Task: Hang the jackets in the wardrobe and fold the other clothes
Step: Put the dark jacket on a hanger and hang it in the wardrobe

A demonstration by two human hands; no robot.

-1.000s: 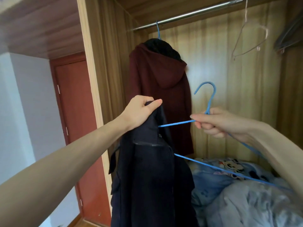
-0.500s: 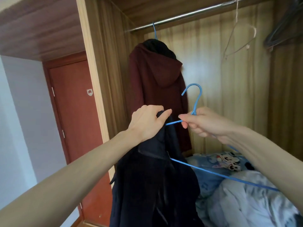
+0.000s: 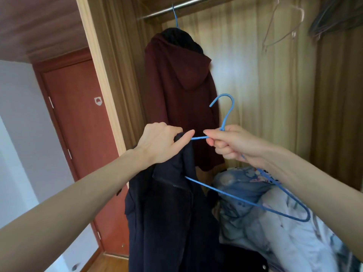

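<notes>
Dark navy jacket (image 3: 169,209) hangs down from the left hand (image 3: 159,142), which is closed on its collar. Just beside it, on the right, the right hand (image 3: 229,144) is closed around the neck of a blue wire hanger (image 3: 245,201). One hanger arm points left, and its tip goes under the left hand's fingers, into the jacket. The other arm sticks out to the right, bare. So the jacket's other shoulder likely has to go right. A maroon hooded coat (image 3: 180,99) hangs on the rail (image 3: 176,7) behind.
</notes>
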